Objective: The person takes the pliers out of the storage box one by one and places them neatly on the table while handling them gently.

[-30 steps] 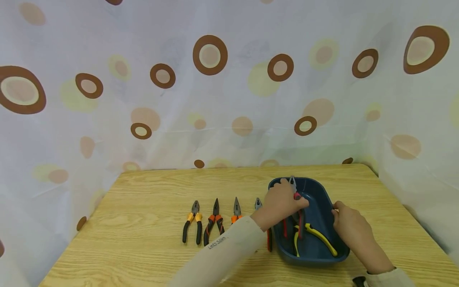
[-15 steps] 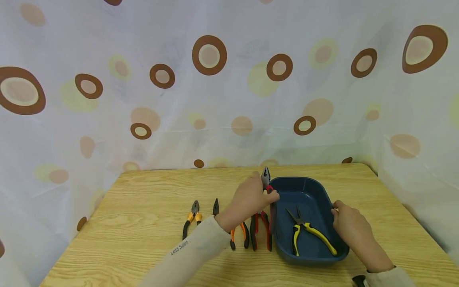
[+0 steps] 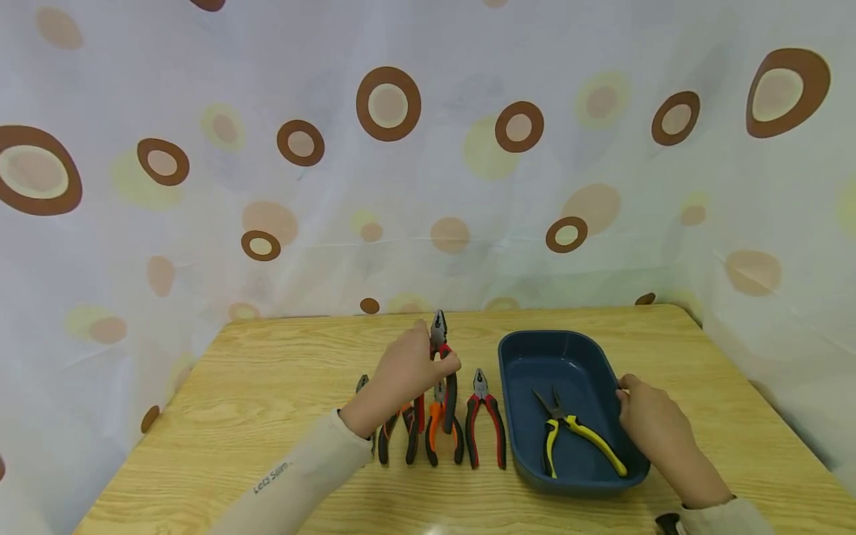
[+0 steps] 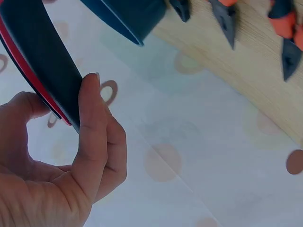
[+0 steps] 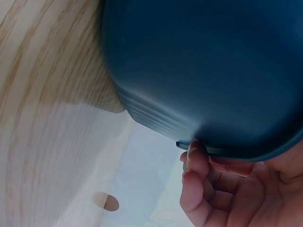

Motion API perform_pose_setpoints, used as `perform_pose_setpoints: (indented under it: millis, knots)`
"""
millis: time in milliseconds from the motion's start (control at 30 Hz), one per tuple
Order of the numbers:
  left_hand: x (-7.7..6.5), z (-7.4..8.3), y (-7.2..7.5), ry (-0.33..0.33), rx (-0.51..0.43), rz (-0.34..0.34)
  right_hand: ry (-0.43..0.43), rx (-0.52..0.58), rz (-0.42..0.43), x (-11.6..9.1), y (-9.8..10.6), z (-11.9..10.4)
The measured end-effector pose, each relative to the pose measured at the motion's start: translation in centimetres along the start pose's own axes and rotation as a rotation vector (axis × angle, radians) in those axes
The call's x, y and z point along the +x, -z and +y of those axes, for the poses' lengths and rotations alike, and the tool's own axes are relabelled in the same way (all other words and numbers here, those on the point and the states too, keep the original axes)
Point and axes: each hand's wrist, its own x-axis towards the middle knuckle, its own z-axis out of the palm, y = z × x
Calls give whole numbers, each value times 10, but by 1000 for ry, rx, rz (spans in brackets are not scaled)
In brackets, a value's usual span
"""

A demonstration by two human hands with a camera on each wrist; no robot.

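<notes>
My left hand [image 3: 400, 371] pinches red-and-black combination pliers [image 3: 438, 336] above the table, their grey head pointing up and away. In the left wrist view, thumb and fingers hold the dark, red-edged handle [image 4: 45, 61]. Below the held pliers lie orange-and-black pliers [image 3: 433, 438], partly covered by them. Another red-and-black pair [image 3: 487, 420] lies between these and the dark blue tray [image 3: 511, 438]. Inside the tray rest yellow-handled needle-nose pliers [image 3: 595, 440]. My right hand [image 3: 655, 420] grips the tray's right rim; the right wrist view shows fingertips [image 5: 198, 153] curled at that edge.
Further left, black-and-orange pliers [image 3: 410, 438] and one more pair, its grey tip [image 3: 362, 382] showing, are partly hidden by my left hand and wrist. The wooden table [image 3: 281, 371] ends at a patterned cloth [image 3: 428, 186] behind.
My left hand has lifted the red-and-black pliers out of the tray and carried them left over the row of pliers. The right hand stays on the tray rim.
</notes>
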Motion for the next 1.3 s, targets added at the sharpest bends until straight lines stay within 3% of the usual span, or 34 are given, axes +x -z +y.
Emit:
perform_pose_setpoints:
  millis: [400,667,800,1300]
  knots:
    - [-11,-51,30,101,114,57,2,-8,-7,0,0,1]
    - [-20,-99,42,215,144,40,-1,-2,-20,1,0,1]
    - [-23,-120,46,237,175,42,16,-4,-4,2,-2,1]
    - [-27,-152,41,294,226,30,24,-8,7,1,-2,0]
